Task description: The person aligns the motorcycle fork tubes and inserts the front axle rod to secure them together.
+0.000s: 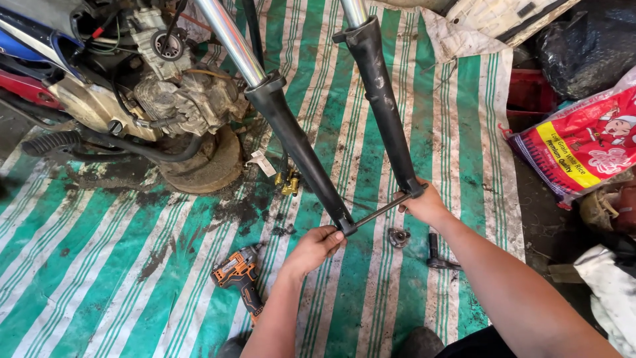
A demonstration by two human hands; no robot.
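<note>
Two black motorcycle fork legs with chrome upper tubes reach down from the top: the left fork leg (298, 146) and the right fork leg (384, 99). A thin dark axle rod (379, 212) spans their lower ends. My left hand (315, 248) grips the bottom of the left leg where the rod's end pokes out. My right hand (424, 202) closes around the bottom of the right leg at the rod's other end. Both forearms come in from the lower edge.
A green and white striped tarp (119, 265), stained with oil, covers the floor. The motorcycle engine (179, 93) rests on a round block (205, 166) at upper left. An orange cordless driver (242, 278), a small round metal part (399, 237), a black tool (434, 252) and brass fittings (288, 184) lie nearby. A printed sack (583, 142) sits right.
</note>
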